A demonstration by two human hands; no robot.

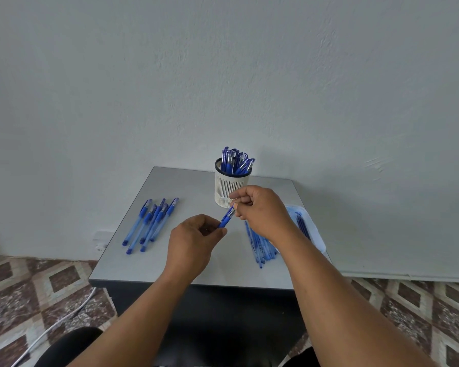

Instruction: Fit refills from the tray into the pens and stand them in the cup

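Over the middle of the grey table (170,271) I hold one blue pen (227,218) between both hands. My left hand (194,242) grips its lower end with curled fingers. My right hand (260,207) pinches its upper end. The white slotted cup (229,188) stands just behind, holding several blue pens. A pile of several blue pens (150,223) lies at the left. Thin blue refills (260,247) lie right of centre, partly under my right forearm. The pale tray (312,229) sits at the right edge with dark refills in it.
The table stands against a plain white wall. A white cable (64,316) runs across the patterned tile floor at the lower left. A wall socket (101,238) sits low beside the table's left side.
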